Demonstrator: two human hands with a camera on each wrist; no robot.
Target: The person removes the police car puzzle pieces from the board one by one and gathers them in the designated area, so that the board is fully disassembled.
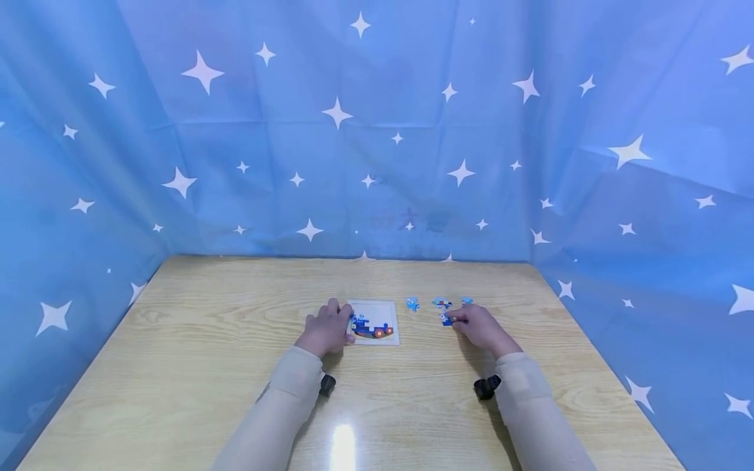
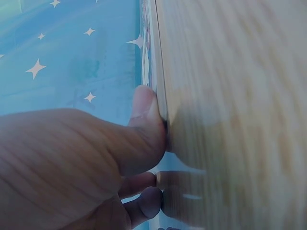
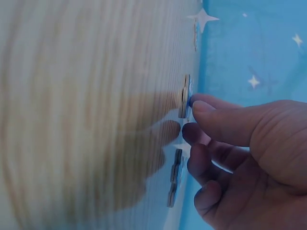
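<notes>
Pale sleeves (image 1: 271, 409) extend, left hand (image 1: 326, 328) gripping puzzle board (image 1: 377, 307), right hand (image 1: 481, 327) pinching puzzle piece (image 1: 445, 320)

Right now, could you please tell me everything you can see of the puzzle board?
The puzzle board is thin, squarish, pale-bordered; material unclear. Its lower part shows a blue picture with orange discs; the upper part is pale. It lies flat on the wooden table, left of the puzzle pieces, the left hand holding its left edge.

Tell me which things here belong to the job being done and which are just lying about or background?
Job in hand:
- partly filled puzzle board
- loose puzzle pieces

Just background:
- wooden table
- starry blue curtain
- black wrist devices
</notes>
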